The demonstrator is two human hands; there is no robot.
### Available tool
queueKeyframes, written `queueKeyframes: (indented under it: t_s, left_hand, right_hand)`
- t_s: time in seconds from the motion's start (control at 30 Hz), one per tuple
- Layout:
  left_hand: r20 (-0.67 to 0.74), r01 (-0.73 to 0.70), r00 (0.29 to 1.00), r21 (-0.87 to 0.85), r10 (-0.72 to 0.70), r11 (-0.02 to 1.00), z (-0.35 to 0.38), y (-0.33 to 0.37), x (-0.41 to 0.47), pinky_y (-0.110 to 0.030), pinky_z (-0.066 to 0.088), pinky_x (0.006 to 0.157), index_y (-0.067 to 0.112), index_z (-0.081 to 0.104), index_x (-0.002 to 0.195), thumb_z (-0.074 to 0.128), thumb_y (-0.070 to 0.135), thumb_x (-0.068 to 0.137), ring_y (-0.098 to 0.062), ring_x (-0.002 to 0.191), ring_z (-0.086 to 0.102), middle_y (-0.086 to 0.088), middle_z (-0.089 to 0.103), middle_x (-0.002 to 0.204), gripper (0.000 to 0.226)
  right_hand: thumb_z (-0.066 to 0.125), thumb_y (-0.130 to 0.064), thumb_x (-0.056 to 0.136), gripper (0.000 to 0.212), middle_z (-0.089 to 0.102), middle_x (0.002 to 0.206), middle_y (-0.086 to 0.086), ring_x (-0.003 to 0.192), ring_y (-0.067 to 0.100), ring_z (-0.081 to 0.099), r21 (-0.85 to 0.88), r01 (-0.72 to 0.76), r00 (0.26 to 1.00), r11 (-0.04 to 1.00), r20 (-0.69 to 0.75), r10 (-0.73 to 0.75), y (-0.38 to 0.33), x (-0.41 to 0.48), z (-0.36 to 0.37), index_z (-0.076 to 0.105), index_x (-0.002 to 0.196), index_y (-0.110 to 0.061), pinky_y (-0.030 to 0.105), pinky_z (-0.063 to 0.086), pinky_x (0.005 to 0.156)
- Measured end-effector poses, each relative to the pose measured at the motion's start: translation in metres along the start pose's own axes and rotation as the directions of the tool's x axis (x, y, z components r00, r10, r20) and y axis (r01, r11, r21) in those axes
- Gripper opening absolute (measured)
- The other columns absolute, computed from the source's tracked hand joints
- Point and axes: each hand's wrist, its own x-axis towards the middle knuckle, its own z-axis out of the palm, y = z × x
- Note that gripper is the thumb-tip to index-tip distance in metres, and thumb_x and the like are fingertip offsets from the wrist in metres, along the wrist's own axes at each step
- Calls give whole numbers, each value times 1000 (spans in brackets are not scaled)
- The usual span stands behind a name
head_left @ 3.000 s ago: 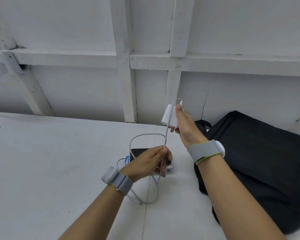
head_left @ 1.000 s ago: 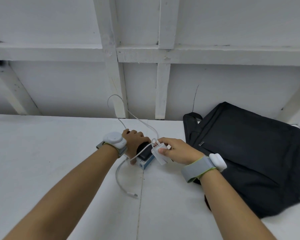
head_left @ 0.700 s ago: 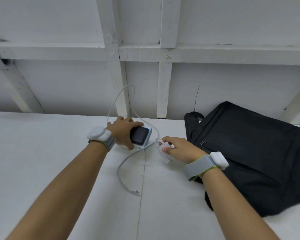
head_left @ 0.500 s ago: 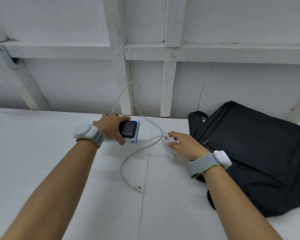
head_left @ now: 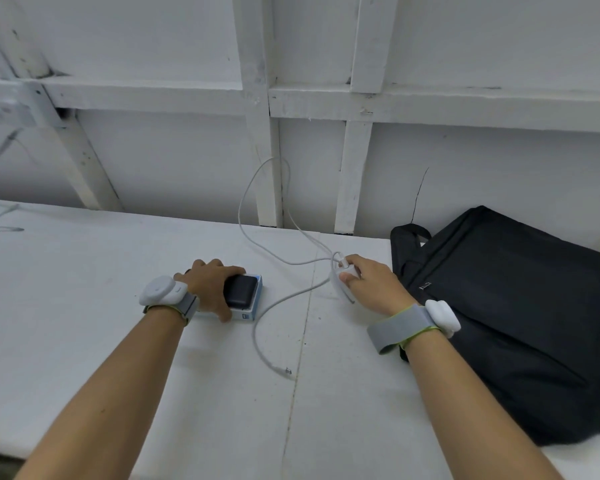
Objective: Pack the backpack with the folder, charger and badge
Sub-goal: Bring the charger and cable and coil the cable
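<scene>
Now left hand (head_left: 207, 284) curled round black-topped blue box (head_left: 244, 295) on table (head_left: 84, 306); right hand (head_left: 373, 287) pinching white charger (head_left: 336, 287); forearms outstretched.

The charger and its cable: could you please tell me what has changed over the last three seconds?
The right hand lowered the charger from the air onto the table, still holding it. The left hand let go of the cable and took hold of the dark pack on its box, sliding it left. The backpack stayed put.
</scene>
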Motion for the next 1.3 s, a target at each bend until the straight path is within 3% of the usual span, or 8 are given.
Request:
queueKeyframes:
  t_s: [0.4,0.63,0.7,0.77,0.97,1.1,1.23,1.3]
  left_hand:
    - [-42,22,999,15,-22,1000,-8,13,0,-55,32,107,33,7,153,79,55,65,-31,141,25,-4,22,155,116]
    - [-319,-333,910,-177,267,926,-37,73,-1,-55,13,117,37,19,152,56,47,91,-28,148,10,-2,18,160,72]
    - [-327,-348,907,-227,266,909,-33,85,3,-52,18,117,30,35,147,47,47,96,-24,139,35,0,47,144,55]
    - [-366,-376,899,-369,239,850,-32,95,0,-38,40,99,21,55,129,45,42,99,-21,108,59,5,67,102,38]
    - [-465,-471,864,-617,191,631,-23,128,-26,-29,54,56,17,66,88,40,29,103,-14,58,57,7,55,63,32]
    - [-452,-484,870,-712,196,509,0,147,-40,-24,47,56,17,59,83,34,33,105,-17,47,57,5,60,59,37]
    - [-377,-473,881,-707,286,526,19,150,-40,-23,49,65,26,58,90,31,47,103,-12,53,61,6,64,63,37]
    - [-362,-471,882,-676,302,567,19,145,-35,-25,49,64,26,62,90,33,50,102,-13,56,59,5,61,64,39]
  right_hand:
    - [44,-29,99,27,60,115,6,98,26,51,46,25,1000,999,7,-26,-12,-3,-1,53,124,-22,37,42,81]
    - [46,-28,99,28,60,119,5,100,25,52,109,59,998,992,-19,-57,-22,-5,-1,54,125,-20,38,42,86]
    - [46,-27,99,29,61,121,5,104,27,53,130,57,997,990,-54,-50,-24,-4,-1,54,126,-21,39,43,90]
    - [46,-26,99,32,61,123,6,110,29,53,142,44,994,989,-108,-28,-26,-4,-3,53,130,-20,39,43,92]
    - [48,-28,98,30,63,110,7,100,33,59,320,29,953,947,-293,70,-25,-1,-1,58,125,-19,42,49,86]
    - [53,-34,97,16,65,103,3,90,23,62,591,64,899,804,-384,211,-30,1,-4,66,106,-30,33,51,74]
    - [54,-25,99,14,68,95,10,83,28,67,946,107,932,306,-203,300,-42,-5,-16,64,99,-15,34,58,66]
    - [58,-22,97,18,69,95,11,78,24,67,952,112,933,286,-199,299,-42,-11,-22,60,107,-7,30,58,62]
